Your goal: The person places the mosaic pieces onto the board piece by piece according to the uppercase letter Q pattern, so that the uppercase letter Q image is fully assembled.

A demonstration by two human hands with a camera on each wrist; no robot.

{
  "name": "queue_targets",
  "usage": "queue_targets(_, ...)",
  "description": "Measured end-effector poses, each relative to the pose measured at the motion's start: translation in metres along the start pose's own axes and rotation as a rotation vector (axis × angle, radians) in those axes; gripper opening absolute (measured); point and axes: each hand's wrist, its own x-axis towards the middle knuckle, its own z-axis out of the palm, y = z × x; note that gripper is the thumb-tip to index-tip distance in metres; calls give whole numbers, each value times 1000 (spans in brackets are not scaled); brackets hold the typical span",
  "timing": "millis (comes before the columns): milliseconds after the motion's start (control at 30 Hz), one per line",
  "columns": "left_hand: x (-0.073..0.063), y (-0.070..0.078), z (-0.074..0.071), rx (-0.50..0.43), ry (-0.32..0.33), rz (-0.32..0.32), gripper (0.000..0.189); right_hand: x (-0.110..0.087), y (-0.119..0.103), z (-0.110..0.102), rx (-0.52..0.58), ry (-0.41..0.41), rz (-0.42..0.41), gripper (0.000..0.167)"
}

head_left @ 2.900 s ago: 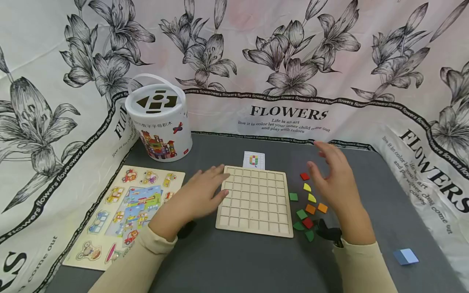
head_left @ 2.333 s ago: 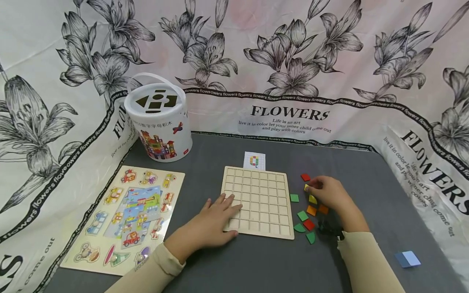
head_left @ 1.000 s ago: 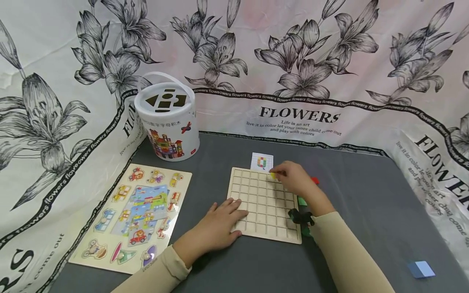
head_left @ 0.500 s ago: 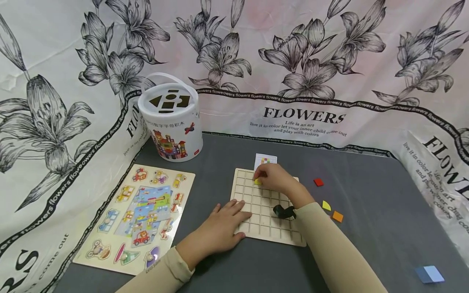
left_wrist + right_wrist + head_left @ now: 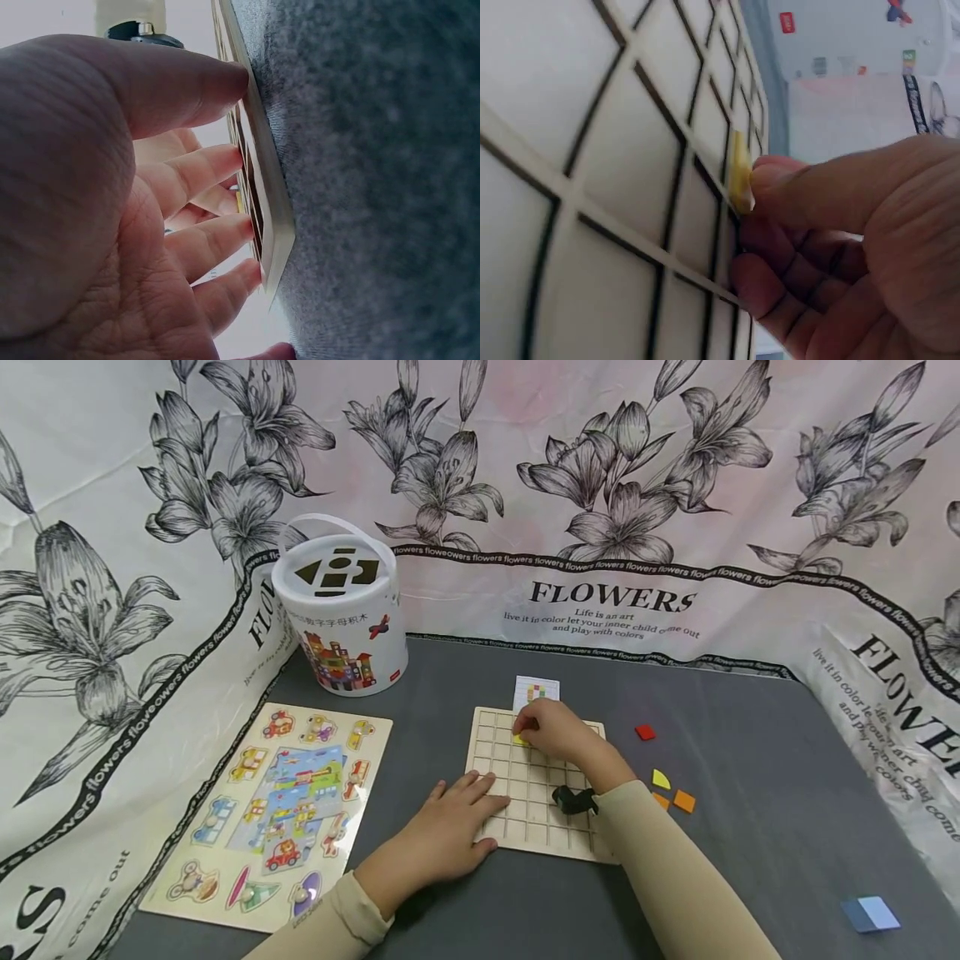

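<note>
My right hand [image 5: 558, 733] is over the upper part of the wooden grid board [image 5: 517, 831], pinching a yellow quarter-circle tile [image 5: 519, 739] between thumb and fingers. In the right wrist view the yellow tile [image 5: 739, 172] stands on edge or tilted, right at the grid ridges. My left hand [image 5: 442, 831] lies with fingers spread over the board's lower left side. The left wrist view shows its fingertips on the board [image 5: 277, 225] and the thumb at the edge. A small card [image 5: 536, 687] with a coloured tile pattern sits at the board's far edge, partly covered by my right hand.
Right of the board lie a red tile [image 5: 645, 732], another yellow quarter-circle tile [image 5: 660, 779] and orange tiles [image 5: 684, 801]; my right forearm hides others. A picture puzzle board [image 5: 180, 852] is at left, a white bucket [image 5: 341, 618] behind it. A blue block [image 5: 870, 914] stands far right.
My right hand picked the yellow tile from the loose tiles and carried it left onto the board, staying there this last half second. My left hand came down onto the board's left side.
</note>
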Motion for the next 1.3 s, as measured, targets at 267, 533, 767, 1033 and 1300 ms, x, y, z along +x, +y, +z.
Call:
queue_targets(267,-3,1,-1,-11,6,2,55,-31,40,-47,9,153,96,25)
queue_targets(533,-6,-1,2,-24,10,-2,56,-72,102,-76,-124,131,489,41)
queue_targets(767,-3,-2,3,-19,24,10,56,-81,111,-71,-106,171,519,36)
queue_targets(1033,1,-1,5,-5,10,22,57,-91,116,-65,-8,254,413,20)
queue_targets(1300,-1,-3,6,19,3,1,57,-67,60,-52,72,296,212,16)
